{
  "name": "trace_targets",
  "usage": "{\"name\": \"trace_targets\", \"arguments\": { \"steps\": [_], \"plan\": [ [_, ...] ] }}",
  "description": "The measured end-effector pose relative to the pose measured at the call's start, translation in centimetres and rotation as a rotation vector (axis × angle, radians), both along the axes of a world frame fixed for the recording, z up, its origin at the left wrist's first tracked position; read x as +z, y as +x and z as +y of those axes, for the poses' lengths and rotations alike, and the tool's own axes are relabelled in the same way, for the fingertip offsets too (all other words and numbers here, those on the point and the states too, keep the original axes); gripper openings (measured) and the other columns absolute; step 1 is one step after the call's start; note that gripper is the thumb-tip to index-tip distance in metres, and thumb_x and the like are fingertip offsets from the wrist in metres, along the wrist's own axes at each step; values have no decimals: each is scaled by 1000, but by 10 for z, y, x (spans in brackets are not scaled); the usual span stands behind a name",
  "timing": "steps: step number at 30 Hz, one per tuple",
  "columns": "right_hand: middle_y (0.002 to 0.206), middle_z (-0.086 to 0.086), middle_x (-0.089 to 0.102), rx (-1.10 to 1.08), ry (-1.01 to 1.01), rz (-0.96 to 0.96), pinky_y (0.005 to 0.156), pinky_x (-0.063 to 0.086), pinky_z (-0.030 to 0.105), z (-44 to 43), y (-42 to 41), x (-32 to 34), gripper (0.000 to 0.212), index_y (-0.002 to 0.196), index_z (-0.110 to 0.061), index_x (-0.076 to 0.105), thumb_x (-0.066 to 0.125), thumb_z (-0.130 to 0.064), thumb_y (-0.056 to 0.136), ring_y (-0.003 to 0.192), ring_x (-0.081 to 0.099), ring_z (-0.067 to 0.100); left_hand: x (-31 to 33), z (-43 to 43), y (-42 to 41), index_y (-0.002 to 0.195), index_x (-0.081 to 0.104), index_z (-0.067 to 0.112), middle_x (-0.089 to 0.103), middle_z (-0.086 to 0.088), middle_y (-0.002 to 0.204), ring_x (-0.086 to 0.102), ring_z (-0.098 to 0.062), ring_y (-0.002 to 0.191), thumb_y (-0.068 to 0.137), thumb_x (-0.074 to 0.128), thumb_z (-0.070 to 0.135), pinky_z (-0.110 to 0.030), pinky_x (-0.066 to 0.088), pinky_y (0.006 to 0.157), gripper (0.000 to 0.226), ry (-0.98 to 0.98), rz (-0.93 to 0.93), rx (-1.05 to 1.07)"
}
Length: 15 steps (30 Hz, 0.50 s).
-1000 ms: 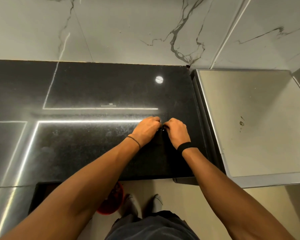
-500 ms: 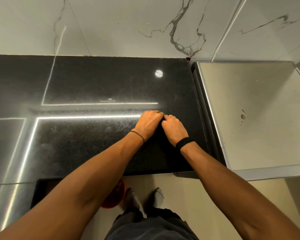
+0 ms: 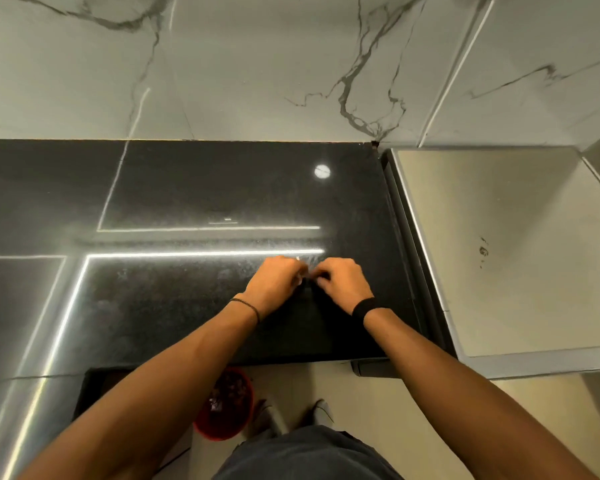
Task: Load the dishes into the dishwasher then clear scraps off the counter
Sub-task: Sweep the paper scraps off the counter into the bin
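**Counter (image 3: pixel 187 306): both hands set at one spot nr right end**

Head view (sole view supplied):

1. Counter: black polished stone, speckled. It is run L to R below a marble wall (image 3: pixel 257 64). Bright strip-light reflections and one round light spot (image 3: pixel 322 171) are carried on it. A dusty smear is seen across the middle.
2. Left hand (image 3: pixel 278 282): set on counter towards its right end, knuckles up, fingers curled under. Tips are hidden. A thin dark cord (image 3: pixel 248 306) is worn at the wrist.
3. Right hand (image 3: pixel 343 282): set just beside left hand, fingers curled likewise. The two sets of fingertips are brought almost together. A black band (image 3: pixel 364 308) is worn at the wrist.
4. Grip: whether anything is pinched by either hand cannot be told, as the meeting pt is too small and shadowed.
5. Pale fleck (image 3: pixel 297 259): seen on counter at far side of left hand's knuckles. Its kind cannot be told.
6. Steel-grey top (image 3: pixel 516 306): placed along counter's right edge, w/ a dark gap between. A small dark mark (image 3: pixel 484 251) is borne on it.
7. Red bin (image 3: pixel 222 427): stood on floor below counter's front edge, partly covered by left forearm. Dark contents w/ pale bits are seen inside.
8. Shoes (image 3: pixel 323 410): seen on pale floor, beside bin.
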State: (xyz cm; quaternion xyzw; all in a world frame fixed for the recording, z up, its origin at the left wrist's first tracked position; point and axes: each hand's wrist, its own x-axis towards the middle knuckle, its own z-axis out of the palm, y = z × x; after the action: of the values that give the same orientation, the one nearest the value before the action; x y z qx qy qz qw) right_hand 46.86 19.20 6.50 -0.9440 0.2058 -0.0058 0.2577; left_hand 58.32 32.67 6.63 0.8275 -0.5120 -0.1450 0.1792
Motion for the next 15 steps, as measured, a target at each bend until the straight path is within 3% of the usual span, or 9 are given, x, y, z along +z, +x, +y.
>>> {"name": "trace_targets", "arguments": {
  "steps": [3,7,11,15],
  "plan": [
    [87,-1,78,-331,479,-160,86,57,27,-6,5,1,13,90,-17,81,78,-10,80,86,72,9,2,18,12,96,77,17,78,2,87,71,-12,83,81,72,8,-27,55,84,17,-147,209,266],
    [89,14,76,-451,885,-260,80,59,29,15,19,3,13,94,0,78,77,2,81,84,73,19,5,46,22,91,78,15,76,3,79,72,-6,77,79,79,9,-30,59,83,13,-323,423,466],
    [94,17,74,-402,996,-293,77,57,20,43,33,10,17,100,7,74,73,5,84,87,72,18,7,71,24,89,77,17,76,1,79,73,-10,79,78,82,15,-36,61,81,12,-419,510,579],
    [93,14,76,-348,915,-310,79,59,24,49,39,17,16,99,2,76,74,3,83,86,73,16,5,92,15,87,77,16,76,0,79,74,-12,80,78,82,10,-37,61,83,12,-477,529,651]
  ]
}}
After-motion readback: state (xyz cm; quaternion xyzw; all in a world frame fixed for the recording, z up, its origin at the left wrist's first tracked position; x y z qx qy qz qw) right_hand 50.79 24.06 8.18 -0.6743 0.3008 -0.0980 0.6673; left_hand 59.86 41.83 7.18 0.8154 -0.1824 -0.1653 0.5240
